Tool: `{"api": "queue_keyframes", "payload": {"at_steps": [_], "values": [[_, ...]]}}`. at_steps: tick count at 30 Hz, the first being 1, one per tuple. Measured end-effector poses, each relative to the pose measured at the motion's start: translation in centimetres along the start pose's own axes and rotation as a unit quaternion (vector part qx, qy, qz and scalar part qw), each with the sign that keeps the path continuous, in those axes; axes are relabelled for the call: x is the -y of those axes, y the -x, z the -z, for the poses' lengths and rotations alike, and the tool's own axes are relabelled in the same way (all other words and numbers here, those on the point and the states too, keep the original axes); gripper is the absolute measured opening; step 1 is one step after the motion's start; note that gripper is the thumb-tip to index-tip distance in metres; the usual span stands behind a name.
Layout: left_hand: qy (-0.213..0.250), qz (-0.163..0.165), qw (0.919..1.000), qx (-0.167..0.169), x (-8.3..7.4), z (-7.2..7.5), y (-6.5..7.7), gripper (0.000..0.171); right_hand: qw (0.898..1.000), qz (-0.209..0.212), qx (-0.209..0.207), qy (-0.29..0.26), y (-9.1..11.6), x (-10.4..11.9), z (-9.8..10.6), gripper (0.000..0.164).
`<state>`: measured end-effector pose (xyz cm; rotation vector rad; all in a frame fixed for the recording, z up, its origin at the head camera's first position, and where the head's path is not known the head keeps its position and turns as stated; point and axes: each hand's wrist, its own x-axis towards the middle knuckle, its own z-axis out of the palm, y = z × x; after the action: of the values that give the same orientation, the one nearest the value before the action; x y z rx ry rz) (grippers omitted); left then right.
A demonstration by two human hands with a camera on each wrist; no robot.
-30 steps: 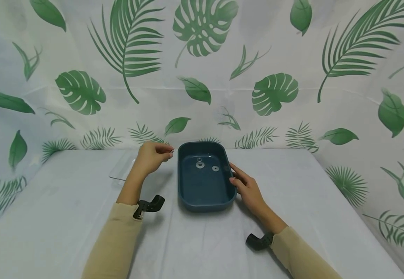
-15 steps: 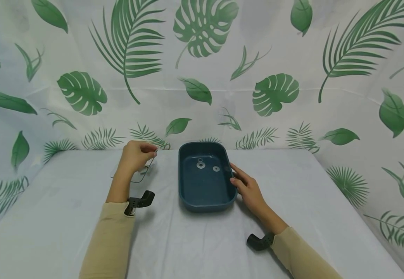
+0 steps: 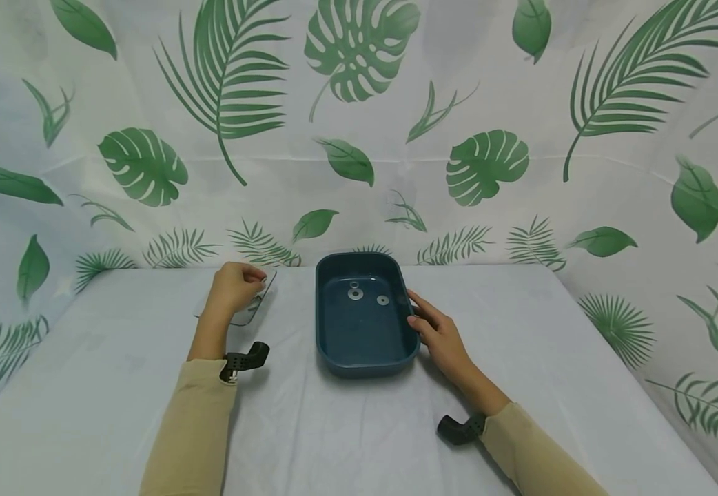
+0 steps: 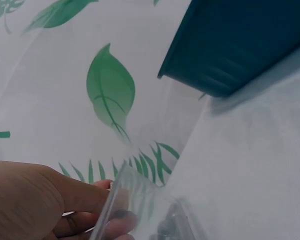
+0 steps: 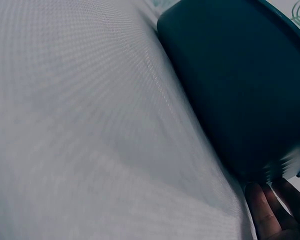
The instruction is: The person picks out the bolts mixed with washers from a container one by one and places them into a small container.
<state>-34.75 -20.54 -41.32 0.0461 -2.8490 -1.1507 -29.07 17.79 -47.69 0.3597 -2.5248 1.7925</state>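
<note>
My left hand [image 3: 235, 288] is at the clear plastic box [image 3: 249, 315] at the back left, fingers dipping inside its walls. In the left wrist view, thumb and fingers pinch a small ridged metal piece [image 4: 111, 185], mostly hidden; the box wall [image 4: 111, 200] stands in front of the fingertips. Dark small items [image 4: 167, 227] lie blurred in the box. My right hand [image 3: 439, 334] grips the right side of a blue rectangular bin [image 3: 365, 368], thumb over the rim, fingers against the outer wall. Two small washers [image 3: 355, 284] [image 3: 382, 300] and a larger washer [image 3: 355, 294] lie in it.
A white cloth [image 3: 340, 434] covers the table. A leaf-printed curtain [image 3: 390, 172] hangs right behind the table's back edge. Black camera mounts [image 3: 247, 358] sit on both wrists. The bin stands between the two hands.
My left hand has moved left from beside the bin, carrying the small metal piece, and then lowered into the clear box. The right hand and the bin have stayed in place.
</note>
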Motion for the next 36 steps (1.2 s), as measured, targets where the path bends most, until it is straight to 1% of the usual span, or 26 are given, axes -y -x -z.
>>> {"api": "queue_keyframes", "payload": {"at_steps": [4,11,18,27,36], "values": [[-0.005,0.004,0.9999,0.008,0.5,-0.1,-0.2,0.023,1.000,0.000,-0.001,0.004,0.0,0.1,0.0,0.052],[-0.014,0.022,0.9994,0.024,1.0,-0.1,-0.1,0.023,1.000,-0.002,-0.001,0.006,0.0,0.0,0.0,0.052],[-0.014,0.026,0.9991,0.031,1.4,-0.3,-0.2,0.022,1.000,-0.001,-0.002,0.007,0.0,0.0,0.0,0.052],[-0.025,0.046,0.9980,0.034,1.6,-0.5,-0.4,0.022,1.000,0.004,-0.003,0.010,0.0,-0.1,0.1,0.052],[-0.050,0.061,0.9960,0.041,1.7,-0.7,-0.3,0.022,1.000,0.001,-0.002,0.010,0.1,-0.1,0.1,0.052]]}}
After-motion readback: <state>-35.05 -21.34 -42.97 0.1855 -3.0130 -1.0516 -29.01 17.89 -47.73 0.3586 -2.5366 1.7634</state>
